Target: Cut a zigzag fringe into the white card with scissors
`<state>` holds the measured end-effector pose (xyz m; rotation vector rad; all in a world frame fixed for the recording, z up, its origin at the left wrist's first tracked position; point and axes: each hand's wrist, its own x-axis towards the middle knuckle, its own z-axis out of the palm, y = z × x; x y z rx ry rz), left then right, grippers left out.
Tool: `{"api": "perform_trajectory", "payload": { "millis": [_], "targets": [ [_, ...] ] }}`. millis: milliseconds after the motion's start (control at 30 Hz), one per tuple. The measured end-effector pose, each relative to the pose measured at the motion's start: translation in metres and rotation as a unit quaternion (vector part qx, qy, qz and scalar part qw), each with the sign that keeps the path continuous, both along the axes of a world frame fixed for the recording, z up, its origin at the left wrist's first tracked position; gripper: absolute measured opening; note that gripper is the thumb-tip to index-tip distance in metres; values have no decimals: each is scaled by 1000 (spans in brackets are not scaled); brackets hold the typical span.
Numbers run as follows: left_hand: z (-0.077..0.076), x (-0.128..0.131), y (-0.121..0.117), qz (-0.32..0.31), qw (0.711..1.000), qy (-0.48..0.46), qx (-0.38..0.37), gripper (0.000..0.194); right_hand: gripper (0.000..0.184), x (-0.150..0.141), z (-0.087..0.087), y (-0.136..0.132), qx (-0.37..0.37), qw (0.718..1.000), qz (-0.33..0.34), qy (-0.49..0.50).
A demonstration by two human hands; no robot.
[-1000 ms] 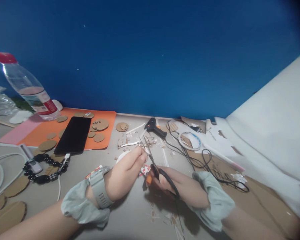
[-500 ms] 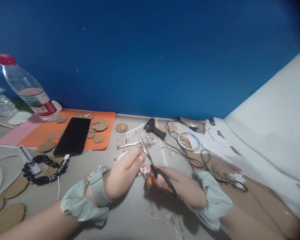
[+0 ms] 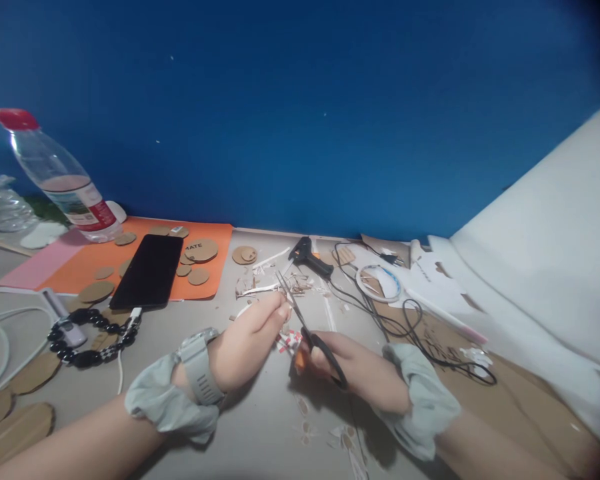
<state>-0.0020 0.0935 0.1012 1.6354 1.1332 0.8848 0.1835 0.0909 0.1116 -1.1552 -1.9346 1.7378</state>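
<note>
My right hand point(image 3: 355, 367) is closed around the black handles of a pair of scissors point(image 3: 296, 303), whose blades point up and away, nearly together. Close beside the blades, my left hand point(image 3: 254, 337) is pinched shut with thumb against fingers. What it holds is too small and hidden to name. A red-and-white patterned piece point(image 3: 289, 341) shows between the two hands, and an orange item point(image 3: 301, 360) lies partly hidden by the right hand. Just beyond my fingertips, thin paper strips point(image 3: 258, 290) and small brown scraps point(image 3: 300, 287) are scattered over the table point(image 3: 250, 427).
A black glue gun point(image 3: 310, 257) with a cord lies beyond the scissors, near a roll of tape point(image 3: 379, 283). To the left are a phone point(image 3: 147, 272), cardboard discs point(image 3: 201, 250), a beaded bracelet point(image 3: 87, 360) and a bottle point(image 3: 63, 180). A blue partition point(image 3: 300, 120) rises behind.
The scissor blades have come closer together, and the right hand's grip on the handles has tightened. My left hand stays almost in place. The whole view has shifted slightly.
</note>
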Motion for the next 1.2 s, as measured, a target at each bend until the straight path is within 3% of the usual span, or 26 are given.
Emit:
{"api": "perform_trajectory", "payload": {
  "millis": [533,1200],
  "targets": [
    [4,-3,6,7,999,-11,-38,24,51,-2,-3,1,-10,1000,-15,-6],
    [4,-6,9,-7,1000,8,-25,24,45,-6,-2,-1,-29,999,-25,-17]
  ]
}}
